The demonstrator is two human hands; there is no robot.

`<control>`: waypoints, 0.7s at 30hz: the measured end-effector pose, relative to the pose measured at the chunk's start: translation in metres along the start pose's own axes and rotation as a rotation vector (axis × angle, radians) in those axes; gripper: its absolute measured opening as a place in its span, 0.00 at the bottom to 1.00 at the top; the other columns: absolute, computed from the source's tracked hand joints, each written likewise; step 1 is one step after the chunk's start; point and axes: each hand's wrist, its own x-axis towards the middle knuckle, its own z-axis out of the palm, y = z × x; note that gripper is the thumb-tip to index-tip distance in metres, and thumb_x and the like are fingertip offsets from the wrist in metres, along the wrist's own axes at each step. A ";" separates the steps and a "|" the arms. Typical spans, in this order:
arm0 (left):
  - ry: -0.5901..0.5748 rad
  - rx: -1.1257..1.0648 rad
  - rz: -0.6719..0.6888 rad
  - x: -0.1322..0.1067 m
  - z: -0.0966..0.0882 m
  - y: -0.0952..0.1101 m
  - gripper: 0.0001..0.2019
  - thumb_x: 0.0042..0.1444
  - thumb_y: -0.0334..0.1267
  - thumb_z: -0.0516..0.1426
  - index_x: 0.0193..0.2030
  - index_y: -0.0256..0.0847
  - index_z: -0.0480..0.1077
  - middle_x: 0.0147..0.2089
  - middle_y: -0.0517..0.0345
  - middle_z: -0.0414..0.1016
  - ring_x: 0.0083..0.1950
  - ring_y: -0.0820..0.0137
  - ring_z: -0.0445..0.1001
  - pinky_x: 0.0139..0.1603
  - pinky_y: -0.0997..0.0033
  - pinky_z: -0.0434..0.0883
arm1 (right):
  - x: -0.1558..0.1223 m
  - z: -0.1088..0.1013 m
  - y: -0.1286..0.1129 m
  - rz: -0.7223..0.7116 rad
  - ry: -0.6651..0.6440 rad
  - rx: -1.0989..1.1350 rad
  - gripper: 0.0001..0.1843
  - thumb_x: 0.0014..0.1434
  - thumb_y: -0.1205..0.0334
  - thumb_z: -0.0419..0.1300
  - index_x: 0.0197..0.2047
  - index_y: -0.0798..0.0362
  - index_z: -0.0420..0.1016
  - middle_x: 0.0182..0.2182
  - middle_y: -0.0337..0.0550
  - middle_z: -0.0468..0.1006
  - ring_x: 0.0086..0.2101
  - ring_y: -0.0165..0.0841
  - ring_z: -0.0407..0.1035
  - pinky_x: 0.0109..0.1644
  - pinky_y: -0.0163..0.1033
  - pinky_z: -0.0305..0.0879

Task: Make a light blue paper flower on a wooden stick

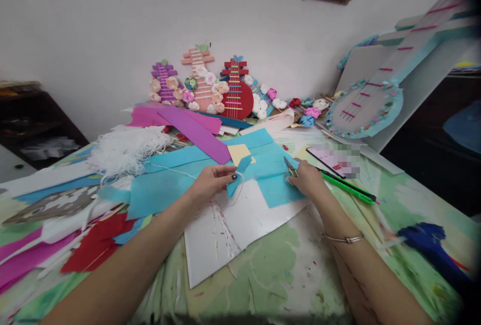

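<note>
Left hand (210,181): fingers (228,175) pinched on a blue strip (238,174), which is held bent just above the white board (225,230) at counter (293,275) centre.
Right hand (308,179): fingers closed round scissors (290,169), at 3 o'clock of the strip, resting on the blue sheet (278,194). Blade gap cannot be told.
Blue sheet: flat, overlapping the board's 1 o'clock corner.
Step in hand: judged to be cutting blue paper. Strip and scissors are near but apart, with no cut under way.
Next move calls for: blades and strip brought together, the strip kept taut and the left fingertips clear of the blades.
Surroundings: phone (332,159) and green pen (345,187) at 3 o'clock of the right hand. Purple paper (199,137) at 11 o'clock of the strip, white thread (128,147) at 10 o'clock.
</note>
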 end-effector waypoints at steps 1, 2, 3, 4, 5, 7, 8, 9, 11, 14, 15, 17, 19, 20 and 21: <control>0.007 0.001 0.019 0.001 -0.001 -0.001 0.23 0.33 0.40 0.69 0.39 0.36 0.76 0.32 0.53 0.78 0.26 0.76 0.70 0.27 0.76 0.64 | 0.000 -0.001 0.001 0.010 0.006 0.019 0.24 0.52 0.62 0.56 0.50 0.66 0.62 0.39 0.64 0.75 0.41 0.46 0.71 0.35 0.38 0.60; 0.010 0.001 0.030 0.002 -0.002 -0.001 0.23 0.33 0.40 0.69 0.39 0.36 0.76 0.32 0.53 0.78 0.27 0.75 0.70 0.28 0.76 0.65 | 0.000 -0.002 0.001 0.027 0.019 0.049 0.24 0.53 0.62 0.55 0.50 0.66 0.62 0.38 0.63 0.75 0.40 0.45 0.71 0.34 0.38 0.60; 0.020 -0.004 0.046 0.002 -0.003 -0.001 0.23 0.33 0.40 0.69 0.39 0.36 0.76 0.33 0.52 0.78 0.27 0.75 0.71 0.29 0.75 0.65 | 0.000 -0.004 0.002 0.045 0.042 0.093 0.23 0.53 0.62 0.55 0.50 0.66 0.62 0.37 0.62 0.75 0.38 0.44 0.71 0.34 0.38 0.59; 0.032 -0.008 0.056 0.003 -0.004 0.000 0.23 0.33 0.41 0.69 0.39 0.36 0.76 0.33 0.52 0.78 0.28 0.74 0.71 0.30 0.74 0.65 | -0.001 -0.007 0.002 0.060 0.069 0.155 0.23 0.52 0.61 0.55 0.50 0.64 0.63 0.35 0.59 0.76 0.36 0.42 0.71 0.33 0.37 0.59; 0.047 -0.013 0.067 0.003 -0.005 0.001 0.22 0.33 0.41 0.68 0.39 0.36 0.76 0.34 0.52 0.78 0.29 0.73 0.72 0.30 0.74 0.66 | -0.002 -0.010 0.002 0.066 0.092 0.242 0.23 0.52 0.61 0.56 0.50 0.62 0.64 0.33 0.54 0.76 0.34 0.39 0.71 0.32 0.36 0.59; 0.085 -0.008 0.097 0.004 -0.007 0.003 0.22 0.33 0.42 0.68 0.38 0.36 0.76 0.34 0.52 0.78 0.30 0.72 0.72 0.32 0.73 0.66 | -0.007 -0.015 -0.004 0.034 0.097 0.507 0.21 0.50 0.57 0.59 0.47 0.57 0.67 0.25 0.43 0.74 0.25 0.33 0.68 0.28 0.34 0.57; 0.105 0.000 0.117 0.004 -0.008 0.004 0.22 0.33 0.43 0.68 0.37 0.36 0.76 0.34 0.53 0.78 0.31 0.72 0.72 0.33 0.73 0.66 | -0.011 -0.018 -0.009 0.016 0.054 0.684 0.20 0.49 0.53 0.59 0.44 0.57 0.69 0.20 0.39 0.71 0.20 0.30 0.65 0.24 0.33 0.55; 0.123 0.008 0.140 0.004 -0.009 0.005 0.21 0.33 0.43 0.68 0.37 0.36 0.76 0.34 0.53 0.78 0.31 0.73 0.72 0.34 0.73 0.66 | -0.017 -0.020 -0.015 0.003 -0.004 0.862 0.21 0.49 0.49 0.59 0.40 0.56 0.69 0.16 0.36 0.67 0.17 0.27 0.60 0.21 0.32 0.52; 0.143 0.020 0.187 0.003 -0.010 0.007 0.21 0.33 0.44 0.68 0.36 0.36 0.76 0.33 0.54 0.79 0.31 0.72 0.72 0.35 0.72 0.67 | -0.032 -0.021 -0.031 -0.039 -0.176 1.165 0.22 0.46 0.43 0.59 0.33 0.56 0.69 0.12 0.31 0.59 0.13 0.24 0.52 0.16 0.31 0.45; 0.163 0.042 0.271 0.004 -0.011 0.009 0.19 0.34 0.44 0.68 0.34 0.36 0.77 0.34 0.53 0.79 0.33 0.70 0.73 0.38 0.71 0.68 | -0.058 -0.017 -0.057 -0.162 -0.522 1.473 0.23 0.45 0.41 0.59 0.26 0.55 0.66 0.12 0.31 0.57 0.12 0.22 0.51 0.14 0.30 0.44; 0.173 0.056 0.298 0.004 -0.012 0.010 0.19 0.34 0.44 0.68 0.34 0.36 0.77 0.34 0.53 0.79 0.34 0.70 0.73 0.39 0.71 0.68 | -0.066 -0.014 -0.064 -0.169 -0.648 1.518 0.24 0.47 0.40 0.57 0.25 0.55 0.65 0.12 0.30 0.57 0.11 0.22 0.50 0.14 0.30 0.44; 0.191 0.088 0.345 0.005 -0.013 0.010 0.18 0.35 0.44 0.67 0.34 0.36 0.77 0.35 0.53 0.79 0.35 0.69 0.73 0.40 0.70 0.69 | -0.078 -0.010 -0.075 -0.110 -0.891 1.531 0.25 0.49 0.37 0.53 0.25 0.54 0.64 0.11 0.30 0.57 0.10 0.22 0.50 0.13 0.30 0.46; 0.199 0.119 0.374 0.005 -0.013 0.009 0.18 0.36 0.44 0.67 0.34 0.36 0.77 0.35 0.52 0.79 0.35 0.68 0.73 0.40 0.69 0.69 | -0.084 -0.007 -0.081 0.013 -1.031 1.527 0.26 0.50 0.36 0.52 0.23 0.53 0.61 0.10 0.29 0.56 0.09 0.22 0.49 0.12 0.29 0.45; 0.202 0.134 0.380 0.005 -0.013 0.010 0.17 0.37 0.44 0.67 0.34 0.36 0.77 0.35 0.52 0.79 0.35 0.68 0.74 0.40 0.69 0.69 | -0.086 -0.006 -0.083 0.038 -1.062 1.545 0.27 0.50 0.34 0.50 0.23 0.53 0.60 0.10 0.29 0.56 0.09 0.22 0.49 0.12 0.29 0.45; 0.210 0.148 0.384 0.004 -0.012 0.010 0.17 0.37 0.44 0.67 0.34 0.36 0.77 0.34 0.52 0.79 0.35 0.68 0.73 0.39 0.69 0.69 | -0.087 -0.005 -0.083 0.048 -1.086 1.565 0.29 0.50 0.33 0.49 0.24 0.53 0.60 0.10 0.29 0.56 0.09 0.22 0.49 0.12 0.29 0.45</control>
